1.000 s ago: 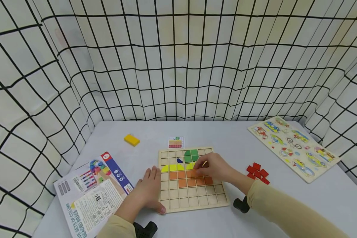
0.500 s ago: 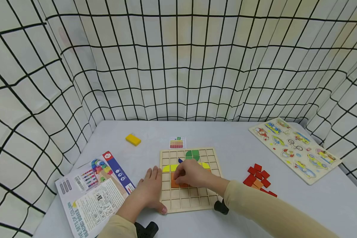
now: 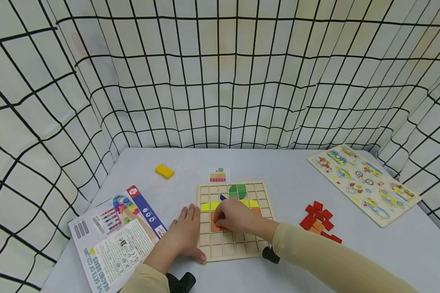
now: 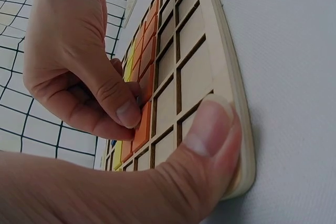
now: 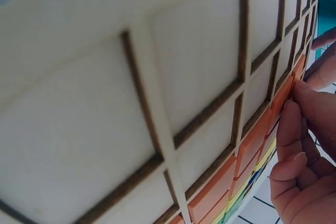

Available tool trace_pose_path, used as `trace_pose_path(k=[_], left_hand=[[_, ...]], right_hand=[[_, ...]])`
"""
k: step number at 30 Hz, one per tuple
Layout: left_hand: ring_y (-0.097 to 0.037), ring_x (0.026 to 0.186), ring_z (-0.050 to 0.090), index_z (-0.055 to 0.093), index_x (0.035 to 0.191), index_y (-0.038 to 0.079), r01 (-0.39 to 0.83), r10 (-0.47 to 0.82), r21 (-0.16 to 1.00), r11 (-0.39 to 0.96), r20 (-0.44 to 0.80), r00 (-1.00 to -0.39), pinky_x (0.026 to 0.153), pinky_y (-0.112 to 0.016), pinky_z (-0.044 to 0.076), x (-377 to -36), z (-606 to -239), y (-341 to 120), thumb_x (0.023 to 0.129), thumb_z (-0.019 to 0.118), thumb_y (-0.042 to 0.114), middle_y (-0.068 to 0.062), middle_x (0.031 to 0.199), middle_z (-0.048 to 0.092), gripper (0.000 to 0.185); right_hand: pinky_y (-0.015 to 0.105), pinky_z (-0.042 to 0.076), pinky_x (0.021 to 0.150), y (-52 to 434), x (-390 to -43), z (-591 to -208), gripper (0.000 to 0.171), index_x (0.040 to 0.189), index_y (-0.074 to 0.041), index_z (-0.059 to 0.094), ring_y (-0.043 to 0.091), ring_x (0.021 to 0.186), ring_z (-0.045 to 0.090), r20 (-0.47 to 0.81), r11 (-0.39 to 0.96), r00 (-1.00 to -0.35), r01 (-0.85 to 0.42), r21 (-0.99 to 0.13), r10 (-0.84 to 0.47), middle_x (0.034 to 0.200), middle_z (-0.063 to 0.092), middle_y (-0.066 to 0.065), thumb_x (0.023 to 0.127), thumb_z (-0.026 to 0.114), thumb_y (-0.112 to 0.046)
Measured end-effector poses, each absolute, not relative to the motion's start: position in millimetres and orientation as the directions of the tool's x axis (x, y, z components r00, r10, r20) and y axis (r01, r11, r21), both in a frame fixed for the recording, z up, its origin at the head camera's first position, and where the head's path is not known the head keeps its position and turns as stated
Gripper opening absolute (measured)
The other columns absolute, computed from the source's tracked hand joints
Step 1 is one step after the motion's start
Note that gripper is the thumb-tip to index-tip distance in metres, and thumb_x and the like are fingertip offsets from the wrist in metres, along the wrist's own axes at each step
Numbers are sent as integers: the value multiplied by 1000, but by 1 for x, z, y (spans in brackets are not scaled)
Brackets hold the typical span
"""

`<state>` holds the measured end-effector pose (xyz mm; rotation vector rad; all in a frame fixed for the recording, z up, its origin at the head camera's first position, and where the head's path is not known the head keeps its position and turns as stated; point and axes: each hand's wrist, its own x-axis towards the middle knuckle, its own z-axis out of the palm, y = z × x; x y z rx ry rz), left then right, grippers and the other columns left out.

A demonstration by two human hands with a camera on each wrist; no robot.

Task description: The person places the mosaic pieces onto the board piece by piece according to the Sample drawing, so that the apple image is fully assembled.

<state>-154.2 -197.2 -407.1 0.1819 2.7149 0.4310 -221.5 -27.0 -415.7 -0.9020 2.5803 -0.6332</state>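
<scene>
Right hand [image 3: 234, 217] lower on orange tile [image 4: 143, 124]

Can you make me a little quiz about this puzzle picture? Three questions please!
1. True or false: the left hand rests on the corner of the wooden grid board.
2. What is the right hand handling? A) the yellow block B) an orange tile on the board C) the booklet
3. What colour are most of the loose tiles lying on the table to the right of the board?

Key
1. True: its thumb presses the board's near corner.
2. B: its fingers pinch the orange tile at its cell.
3. Red.
</scene>
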Motion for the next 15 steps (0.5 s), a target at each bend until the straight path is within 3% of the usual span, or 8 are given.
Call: trace_pose_path(k=[8,15], left_hand=[[-54,153,19,26,154,-14,63,187,333,941,-354,-916,113,-73,32,-154,-409,-197,60,99,39,-35,164,21,131],[-55,153,18,25,155,-14,70,189,320,945,-359,-914,114,-72,32,-155,-408,-197,60,99,40,-35,164,19,132]], right_hand=[[20,52,72,-13,-223,-414,3,90,-11,78,6,76,58,-109,678,-759,-494,-544,-642,83,72,-7,91,78,-14],[26,53,75,43,-236,-409,4,92,-11,77,10,81,58,-99,719,-836,-396,-572,-539,88,72,-6,92,76,-15]])
